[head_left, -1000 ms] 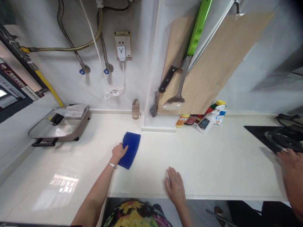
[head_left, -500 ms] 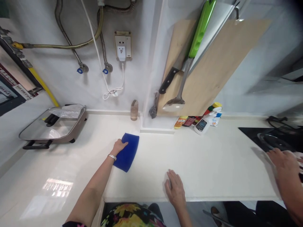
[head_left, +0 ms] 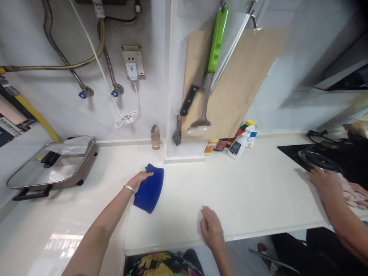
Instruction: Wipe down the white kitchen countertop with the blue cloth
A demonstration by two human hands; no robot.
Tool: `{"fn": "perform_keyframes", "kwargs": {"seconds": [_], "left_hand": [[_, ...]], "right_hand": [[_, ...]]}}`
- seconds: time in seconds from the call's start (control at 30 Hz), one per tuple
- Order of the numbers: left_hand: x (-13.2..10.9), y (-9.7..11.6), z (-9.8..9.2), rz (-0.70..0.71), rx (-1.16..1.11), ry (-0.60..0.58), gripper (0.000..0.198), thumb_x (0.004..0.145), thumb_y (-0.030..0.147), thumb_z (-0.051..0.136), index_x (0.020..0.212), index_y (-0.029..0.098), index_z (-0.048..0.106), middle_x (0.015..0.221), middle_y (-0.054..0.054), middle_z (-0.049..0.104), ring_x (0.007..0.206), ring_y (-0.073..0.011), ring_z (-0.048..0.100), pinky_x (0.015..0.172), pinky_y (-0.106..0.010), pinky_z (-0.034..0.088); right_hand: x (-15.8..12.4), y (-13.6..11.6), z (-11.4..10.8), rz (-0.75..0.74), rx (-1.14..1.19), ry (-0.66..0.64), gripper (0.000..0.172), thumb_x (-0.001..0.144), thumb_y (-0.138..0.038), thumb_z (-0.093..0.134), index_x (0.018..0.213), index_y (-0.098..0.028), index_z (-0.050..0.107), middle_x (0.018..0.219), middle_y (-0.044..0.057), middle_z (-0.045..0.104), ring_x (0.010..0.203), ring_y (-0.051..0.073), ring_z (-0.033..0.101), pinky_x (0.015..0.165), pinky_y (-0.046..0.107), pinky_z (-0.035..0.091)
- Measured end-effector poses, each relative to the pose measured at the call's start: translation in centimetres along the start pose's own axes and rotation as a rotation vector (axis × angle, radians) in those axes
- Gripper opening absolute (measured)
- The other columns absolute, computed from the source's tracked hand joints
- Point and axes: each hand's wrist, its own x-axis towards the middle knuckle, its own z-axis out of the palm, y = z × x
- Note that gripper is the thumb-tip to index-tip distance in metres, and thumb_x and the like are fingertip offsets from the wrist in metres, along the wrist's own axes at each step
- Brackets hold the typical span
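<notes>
My left hand (head_left: 138, 179) presses on the left edge of a blue cloth (head_left: 150, 188) that lies flat on the white countertop (head_left: 247, 191), fingers laid over it. My right hand (head_left: 212, 229) rests palm down, fingers spread, near the counter's front edge and holds nothing. The cloth lies just in front of the wall corner.
An electric pan with a glass lid (head_left: 50, 168) stands at the left. Spray and sauce bottles (head_left: 237, 143) line the back wall under a hanging cutting board (head_left: 238, 84), knife and spatula. Another person's hand (head_left: 324, 182) works by the black stove (head_left: 322, 161) at right.
The view has swung right and down. My left hand with the blue cloth has slid slightly towards me. The other person's hand has come further in from the right.
</notes>
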Motion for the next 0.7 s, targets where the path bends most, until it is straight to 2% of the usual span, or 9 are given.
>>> {"fn": "perform_keyframes", "kwargs": {"seconds": [0.17,0.3,0.4,0.5,0.6,0.7], "left_hand": [[0.1,3.2,-1.2,0.105,-0.118,0.004,0.054,0.055,0.048,0.092,0.092,0.014,0.071,0.092,-0.013,0.077,0.090,-0.0289,0.073,0.086,-0.040,0.058],[0.9,7.2,-3.1,0.278,-0.223,0.065,0.057,0.055,0.053,0.088,0.094,0.016,0.069,0.090,-0.007,0.076,0.085,-0.0218,0.070,0.079,-0.033,0.056],[1.9,8.5,-4.2,0.343,-0.253,0.126,0.055,0.057,0.052,0.085,0.094,0.016,0.069,0.081,-0.002,0.073,0.074,-0.0173,0.066,0.067,-0.028,0.052],[2.0,6.5,-4.2,0.303,-0.231,0.167,0.049,0.060,0.053,0.081,0.089,0.015,0.069,0.071,-0.002,0.069,0.064,-0.0157,0.061,0.058,-0.027,0.047],[0.7,1.7,-3.5,0.193,-0.164,0.170,0.047,0.059,0.055,0.081,0.078,0.014,0.068,0.066,-0.007,0.068,0.060,-0.0187,0.061,0.056,-0.031,0.049],[-0.8,-3.2,-3.1,0.122,-0.090,0.182,0.045,0.060,0.057,0.080,0.072,0.016,0.067,0.064,-0.009,0.068,0.065,-0.0223,0.065,0.060,-0.034,0.052]], "right_hand": [[-0.1,0.0,0.0,0.009,0.003,0.009,0.039,0.094,-0.016,0.051,0.132,-0.020,0.057,0.135,0.010,0.064,0.130,0.024,0.057,0.111,0.054,0.050],[-0.2,0.2,-0.1,-0.010,0.013,0.022,0.039,0.094,-0.014,0.050,0.132,-0.019,0.058,0.134,0.010,0.065,0.129,0.024,0.057,0.111,0.053,0.051],[-0.3,0.3,-0.2,-0.018,0.014,0.017,0.039,0.094,-0.014,0.051,0.132,-0.019,0.058,0.134,0.010,0.065,0.129,0.024,0.058,0.110,0.053,0.051],[-0.4,0.3,-0.3,-0.005,0.011,0.013,0.039,0.094,-0.016,0.051,0.132,-0.019,0.058,0.135,0.011,0.064,0.130,0.025,0.057,0.110,0.053,0.052],[-0.4,0.1,-0.4,-0.008,0.011,0.021,0.040,0.094,-0.016,0.051,0.133,-0.019,0.058,0.135,0.011,0.064,0.129,0.025,0.057,0.111,0.053,0.051],[-0.2,-0.1,-0.5,-0.029,0.015,0.034,0.041,0.094,-0.016,0.052,0.135,-0.019,0.057,0.134,0.011,0.064,0.129,0.024,0.058,0.111,0.052,0.051]]}}
